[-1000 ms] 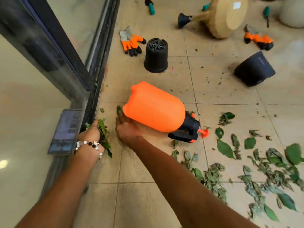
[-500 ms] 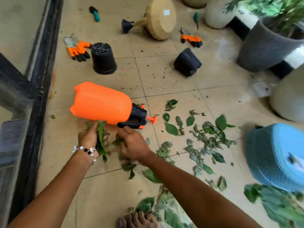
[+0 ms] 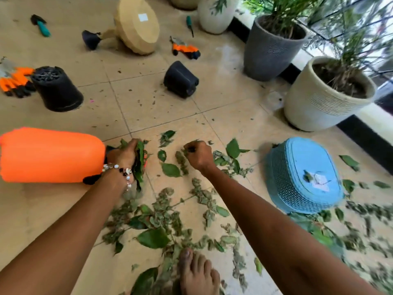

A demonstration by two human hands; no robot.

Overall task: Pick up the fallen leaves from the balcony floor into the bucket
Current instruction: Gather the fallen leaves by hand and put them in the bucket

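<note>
Green fallen leaves (image 3: 170,211) lie scattered over the beige floor tiles in front of me. My left hand (image 3: 124,155), with a bead bracelet on the wrist, grips a bunch of leaves (image 3: 139,165) just right of the orange sprayer. My right hand (image 3: 198,155) is curled over leaves on the floor and pinches a few at its fingertips. A light blue perforated bucket (image 3: 302,177) lies overturned, bottom up, to the right of my right hand.
An orange pressure sprayer (image 3: 51,155) lies on its side at left. Two black plastic pots (image 3: 56,89) (image 3: 180,79), orange gloves (image 3: 12,80), a tipped beige watering can (image 3: 136,26) and small tools lie farther off. Potted plants (image 3: 325,96) line the right edge. My bare foot (image 3: 197,273) is below.
The view has swung right, away from the sliding door. Both hands have moved right past the sprayer to the leaf pile, the left still holding its bunch.
</note>
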